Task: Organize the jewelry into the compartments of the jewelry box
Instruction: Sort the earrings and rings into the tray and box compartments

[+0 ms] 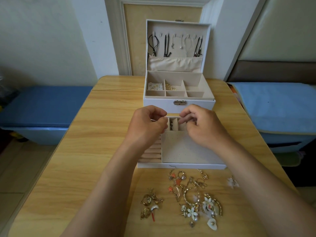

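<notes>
A white jewelry box stands open on the wooden table, with cords and necklaces hanging inside its raised lid. Two back compartments of the top tray hold small gold pieces. The bottom drawer is pulled out towards me, showing ring rolls and a dotted earring panel. My left hand hovers over the drawer's back compartments, pinching a thin wire-like piece. My right hand is curled close beside it, and its fingertips hide what they touch.
A pile of loose jewelry lies on the table in front of the drawer, a smaller gold cluster to its left and a white piece to its right. Blue benches flank the table.
</notes>
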The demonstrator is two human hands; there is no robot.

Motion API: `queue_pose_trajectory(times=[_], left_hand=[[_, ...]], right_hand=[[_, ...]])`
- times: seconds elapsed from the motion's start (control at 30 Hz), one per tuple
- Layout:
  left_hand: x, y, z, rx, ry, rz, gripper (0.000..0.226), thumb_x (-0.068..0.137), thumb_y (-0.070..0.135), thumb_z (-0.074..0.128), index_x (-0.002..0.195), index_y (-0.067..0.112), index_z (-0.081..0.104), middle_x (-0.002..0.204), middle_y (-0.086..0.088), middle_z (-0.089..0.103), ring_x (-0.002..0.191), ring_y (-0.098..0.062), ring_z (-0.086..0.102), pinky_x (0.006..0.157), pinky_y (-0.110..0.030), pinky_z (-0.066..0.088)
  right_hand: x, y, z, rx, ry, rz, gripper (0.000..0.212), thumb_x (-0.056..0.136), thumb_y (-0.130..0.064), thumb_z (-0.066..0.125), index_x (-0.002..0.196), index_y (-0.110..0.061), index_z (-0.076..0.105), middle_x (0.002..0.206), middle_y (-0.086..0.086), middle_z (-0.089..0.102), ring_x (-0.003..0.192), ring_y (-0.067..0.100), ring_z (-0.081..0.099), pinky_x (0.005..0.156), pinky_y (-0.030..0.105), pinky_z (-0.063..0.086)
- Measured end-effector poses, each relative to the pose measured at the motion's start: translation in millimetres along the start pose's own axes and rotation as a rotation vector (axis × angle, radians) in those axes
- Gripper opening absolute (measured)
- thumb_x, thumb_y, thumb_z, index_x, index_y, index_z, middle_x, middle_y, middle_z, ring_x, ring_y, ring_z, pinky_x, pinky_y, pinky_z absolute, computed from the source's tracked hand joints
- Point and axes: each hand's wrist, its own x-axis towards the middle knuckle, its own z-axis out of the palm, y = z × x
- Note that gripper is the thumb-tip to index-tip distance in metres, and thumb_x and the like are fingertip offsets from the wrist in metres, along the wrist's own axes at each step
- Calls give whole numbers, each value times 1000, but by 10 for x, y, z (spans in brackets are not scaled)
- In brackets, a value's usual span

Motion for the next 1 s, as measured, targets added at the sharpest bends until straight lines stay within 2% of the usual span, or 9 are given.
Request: queue_pose_trajectory(times=[0.23,0.37,0.47,0.6,0.77,0.93,1.0], left_hand=[[-254,57,68,60,-21,65,8,89,5,67,91,13,70,79,-10,71,76,-26,72,76,-44,61],[-468,60,103,109,-72,124,9,88,2,67,89,11,70,75,-10,71,74,-26,71,69,-38,61],[-637,30,121,174,-128,158,9,87,3,68,91,11,71,75,-10,71,70,-20,72,69,-39,61],[-792,-19,109,318,-152,216,11,87,7,70,90,16,72,73,3,71,67,-13,71,68,-34,59],[-971,-52,95,411,-183,248,12,87,8,71,94,17,75,76,5,72,67,-8,71,66,-22,56],[-1119,-100,135,492,-249,275,16,87,10,72,98,21,76,78,10,70,70,-1,65,65,-11,50],[-1153,-114,149,515,-251,293,16,87,10,72,99,20,76,80,10,71,74,0,64,66,-7,47]], right_hand=[[-426,-22,-183,69,74,-8,32,85,9,50,101,-12,68,90,-4,73,69,-8,60,61,6,42],[-665,-98,-285,84,62,-6,29,85,6,52,100,-12,69,88,-3,72,64,-9,59,58,7,43],[-778,-125,-421,56,-35,20,25,85,0,57,93,-19,70,87,-5,73,72,-4,63,61,11,49],[-932,-84,-580,-84,-172,52,17,85,-10,68,84,-26,71,82,-9,72,76,4,65,74,32,58],[-1063,16,-732,-145,-219,112,17,83,-12,72,77,-28,70,75,-10,71,67,4,65,69,32,58],[-1132,53,-724,-179,-364,139,17,82,-14,75,75,-29,71,71,-10,71,61,1,66,65,30,57],[-1138,56,-742,-195,-351,152,16,83,-12,72,75,-27,71,69,-8,71,61,4,67,65,29,57]])
